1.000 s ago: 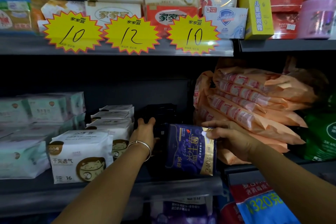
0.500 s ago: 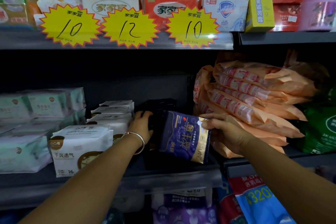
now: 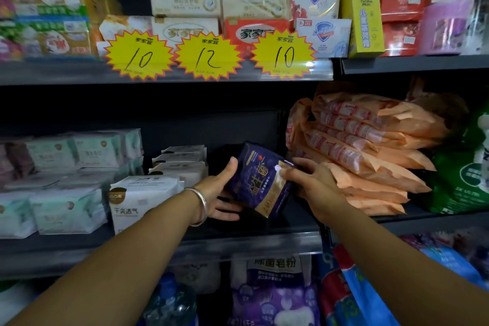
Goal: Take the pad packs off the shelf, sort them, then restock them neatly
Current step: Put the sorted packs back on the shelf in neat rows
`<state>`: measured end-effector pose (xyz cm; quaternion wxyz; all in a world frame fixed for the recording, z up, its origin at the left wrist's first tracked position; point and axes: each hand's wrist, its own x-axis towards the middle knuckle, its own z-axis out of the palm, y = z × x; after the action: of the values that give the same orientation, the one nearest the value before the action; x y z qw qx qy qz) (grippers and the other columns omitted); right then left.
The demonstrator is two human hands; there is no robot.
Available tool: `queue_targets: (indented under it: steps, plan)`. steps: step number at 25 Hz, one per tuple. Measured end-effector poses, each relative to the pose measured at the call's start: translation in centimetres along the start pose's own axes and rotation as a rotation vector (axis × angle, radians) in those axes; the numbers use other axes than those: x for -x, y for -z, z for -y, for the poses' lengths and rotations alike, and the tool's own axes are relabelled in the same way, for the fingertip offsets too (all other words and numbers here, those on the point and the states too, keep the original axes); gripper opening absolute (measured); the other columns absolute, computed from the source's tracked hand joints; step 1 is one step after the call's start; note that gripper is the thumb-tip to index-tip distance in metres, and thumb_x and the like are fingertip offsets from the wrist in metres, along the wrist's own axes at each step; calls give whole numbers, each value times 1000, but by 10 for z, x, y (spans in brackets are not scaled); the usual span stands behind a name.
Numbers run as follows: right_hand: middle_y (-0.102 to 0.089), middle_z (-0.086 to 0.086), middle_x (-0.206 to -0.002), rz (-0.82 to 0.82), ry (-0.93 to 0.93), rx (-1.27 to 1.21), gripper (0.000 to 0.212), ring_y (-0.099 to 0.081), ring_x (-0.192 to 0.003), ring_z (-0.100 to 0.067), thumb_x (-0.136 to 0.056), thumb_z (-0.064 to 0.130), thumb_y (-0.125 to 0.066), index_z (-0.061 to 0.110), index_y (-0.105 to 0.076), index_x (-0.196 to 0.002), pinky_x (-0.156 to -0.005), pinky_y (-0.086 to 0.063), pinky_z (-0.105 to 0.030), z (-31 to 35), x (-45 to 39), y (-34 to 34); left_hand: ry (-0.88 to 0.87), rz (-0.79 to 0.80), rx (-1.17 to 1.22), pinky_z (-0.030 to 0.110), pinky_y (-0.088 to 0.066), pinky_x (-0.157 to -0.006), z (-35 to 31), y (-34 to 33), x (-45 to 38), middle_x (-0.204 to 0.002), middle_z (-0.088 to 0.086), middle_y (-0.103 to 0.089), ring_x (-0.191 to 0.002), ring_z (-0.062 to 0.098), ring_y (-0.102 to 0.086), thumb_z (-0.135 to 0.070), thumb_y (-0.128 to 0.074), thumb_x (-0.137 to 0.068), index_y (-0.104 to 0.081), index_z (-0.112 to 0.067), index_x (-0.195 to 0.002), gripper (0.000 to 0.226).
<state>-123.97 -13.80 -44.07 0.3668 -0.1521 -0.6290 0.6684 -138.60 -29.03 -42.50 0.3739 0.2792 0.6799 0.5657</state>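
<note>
left hand (image 3: 219, 193) cups purple pack (image 3: 260, 180) underneath, steadying | right hand (image 3: 309, 180) fingers grip its 3 o'clock edge | tilted, off shelf (image 3: 238, 246), likely for sorting

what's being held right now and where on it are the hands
The dark purple pad pack, tilted: the left hand grips its left edge and underside, the right hand its upper right corner.

Both hands, left (image 3: 218, 190) and right (image 3: 308, 180), grip tilted purple pad pack (image 3: 258, 180) above shelf (image 3: 185, 246).
</note>
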Motion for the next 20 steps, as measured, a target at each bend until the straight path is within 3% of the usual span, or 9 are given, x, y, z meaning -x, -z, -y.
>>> queue_targets:
  steps: [4,6,8,10,12,14,16,17,20]
  plan:
    - [-52,11,-121,100,214,318,71,-54,-104,3,-72,8,-80,22,-44,-130,-71,-46,-2,16,11,-3,127,65,107,48,-57,-76,-18,22,4,-124,20,-55,-106,43,-61,-86,-40,-62,-43,-13,-133,101]
    - [-50,15,-124,194,286,410,82,-49,-109,11,-67,7,-83,26,-41,-134,-78,-43,0,22,13,-4,147,166,133,60,-51,-80,-28,29,9,-126,19,-47,-119,53,-47,-86,-40,-62,-42,-27,-131,91]
    - [-47,20,-125,278,315,444,89,-47,-107,20,-65,2,-84,28,-37,-137,-84,-42,-2,27,13,-6,145,232,97,67,-47,-79,-34,31,13,-129,19,-43,-126,56,-34,-77,-60,-57,-45,-31,-128,86]
    - [-44,24,-128,344,300,442,95,-47,-107,22,-65,-2,-82,30,-33,-141,-86,-45,-6,30,13,-9,101,196,89,65,-49,-82,-35,27,14,-130,20,-48,-121,50,-44,-53,-81,-52,-50,-19,-125,86]
    - [-42,22,-132,364,231,349,100,-51,-107,17,-67,-2,-80,33,-27,-144,-82,-49,-11,31,12,-11,-9,119,123,54,-52,-87,-33,21,11,-126,17,-57,-110,35,-58,-34,-78,-61,-57,-13,-114,61]
    - [-44,11,-138,333,41,119,90,-58,-109,-2,-72,17,-76,34,-27,-145,-84,-56,-32,29,12,-11,-124,96,146,44,-56,-85,-30,16,9,-123,14,-62,-107,25,-62,-26,-73,-65,-60,-10,-113,52]
    - [-51,-6,-136,318,-262,-80,69,-63,-106,-30,-77,53,-61,25,-43,-138,-80,-55,-55,25,5,-12,-253,105,166,39,-58,-80,-26,15,3,-120,12,-64,-105,24,-64,-18,-74,-65,-52,-10,-125,65]
    - [-56,-13,-129,322,-390,-151,70,-64,-103,-39,-77,66,-52,20,-51,-130,-78,-53,-60,24,1,-13,-308,93,173,37,-59,-77,-24,16,1,-120,10,-63,-104,24,-64,-12,-77,-62,-45,-13,-132,77]
    - [-66,-18,-113,304,-497,-233,68,-64,-100,-41,-80,72,-45,16,-63,-113,-78,-52,-59,21,-10,-16,-393,130,42,36,-58,-80,-18,20,-8,-129,1,-51,-111,20,-58,2,-83,-48,-30,-34,-140,113]
